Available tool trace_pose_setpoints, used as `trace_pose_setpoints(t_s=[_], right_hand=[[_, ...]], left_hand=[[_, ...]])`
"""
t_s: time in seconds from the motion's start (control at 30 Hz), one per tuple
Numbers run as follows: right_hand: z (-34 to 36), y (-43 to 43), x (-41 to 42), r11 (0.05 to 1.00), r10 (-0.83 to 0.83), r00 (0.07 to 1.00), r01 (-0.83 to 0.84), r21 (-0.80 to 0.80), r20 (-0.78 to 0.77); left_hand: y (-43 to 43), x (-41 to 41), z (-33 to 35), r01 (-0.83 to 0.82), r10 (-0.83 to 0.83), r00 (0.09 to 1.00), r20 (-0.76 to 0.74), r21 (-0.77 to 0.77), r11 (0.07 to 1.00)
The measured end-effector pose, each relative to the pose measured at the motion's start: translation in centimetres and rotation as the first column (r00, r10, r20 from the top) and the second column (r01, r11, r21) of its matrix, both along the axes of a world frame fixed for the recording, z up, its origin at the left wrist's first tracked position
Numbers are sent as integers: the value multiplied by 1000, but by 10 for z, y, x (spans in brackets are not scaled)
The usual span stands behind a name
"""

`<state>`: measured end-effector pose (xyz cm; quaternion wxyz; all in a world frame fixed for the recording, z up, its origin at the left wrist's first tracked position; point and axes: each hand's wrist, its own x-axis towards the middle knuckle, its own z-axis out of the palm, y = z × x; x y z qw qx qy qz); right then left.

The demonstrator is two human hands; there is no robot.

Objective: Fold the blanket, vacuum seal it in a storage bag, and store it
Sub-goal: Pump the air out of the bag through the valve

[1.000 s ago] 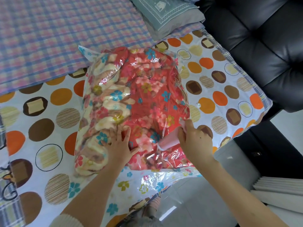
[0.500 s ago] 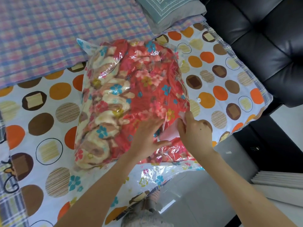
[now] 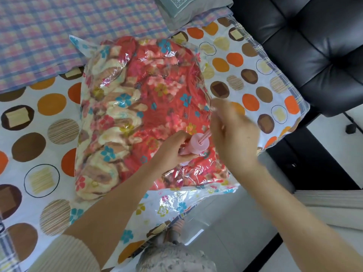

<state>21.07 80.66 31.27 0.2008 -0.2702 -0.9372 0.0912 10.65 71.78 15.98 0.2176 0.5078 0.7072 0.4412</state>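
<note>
A red floral blanket (image 3: 153, 107) lies folded inside a clear plastic storage bag (image 3: 176, 205) on the bed. A pink hand pump (image 3: 197, 146) stands on the bag near its front right part. My left hand (image 3: 172, 150) grips the pump's barrel low down. My right hand (image 3: 233, 130) is raised above the barrel and blurred, curled round the pump's pink rod (image 3: 206, 137), which is pulled out. The bag's flat printed end hangs over the bed's front edge.
The bed wears a white sheet with orange and brown dots (image 3: 39, 146). A checked cover (image 3: 59, 32) and a grey-green pillow (image 3: 186, 6) lie at the back. A black leather chair (image 3: 306, 46) stands close on the right, with pale floor (image 3: 235, 222) below.
My left hand moved from pressing the bag to gripping the pump barrel. My right hand rose and drew the pump's rod upward. The pump now stands upright.
</note>
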Motion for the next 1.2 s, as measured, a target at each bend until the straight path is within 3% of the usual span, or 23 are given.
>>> trace_pose_setpoints(t_s=[0.07,0.1,0.17,0.27,0.37,0.47,0.57,0.67,0.73,0.83,0.97,1.03,1.07,1.2], right_hand=[[-39,-6,1,995,90,946,-96,2,310],[-39,-3,0,995,97,931,-103,-2,353],[-8,8,-4,995,102,969,-100,-18,224],[35,11,-1,996,34,999,-33,84,-7],[-3,-7,5,995,-95,992,96,-7,79],[-34,-12,0,999,-34,963,44,-31,268],[23,2,-1,999,-37,993,33,38,112],[42,-3,2,987,-161,986,161,2,-42],[4,-16,1,985,-119,987,131,-112,107],[-17,-7,4,996,-75,962,85,-25,263],[53,-7,10,995,-99,993,97,28,64],[52,-8,10,974,-225,970,225,-10,-95],[35,-9,9,965,-260,961,257,-45,-96],[-23,-7,2,984,-159,966,172,-48,202]], left_hand=[[1,1,2,3,-3,1000,14,-6,1000],[2,1,4,0,0,1000,28,-10,1000],[3,-1,5,-16,17,999,34,-14,1000],[3,-2,0,-19,19,999,34,-11,1000],[1,1,0,-18,18,999,52,0,1000],[1,5,2,-20,18,994,108,15,1000],[3,1,-1,-37,35,994,103,11,999],[3,-1,-4,-31,30,994,106,6,1000],[2,1,-2,-23,21,995,100,20,1000],[2,4,2,0,-5,994,107,51,999],[3,0,-3,22,-24,998,55,43,999],[3,1,-3,18,-20,998,57,31,999],[4,1,-2,17,-19,998,60,34,999],[7,3,4,22,-26,996,80,49,999]])
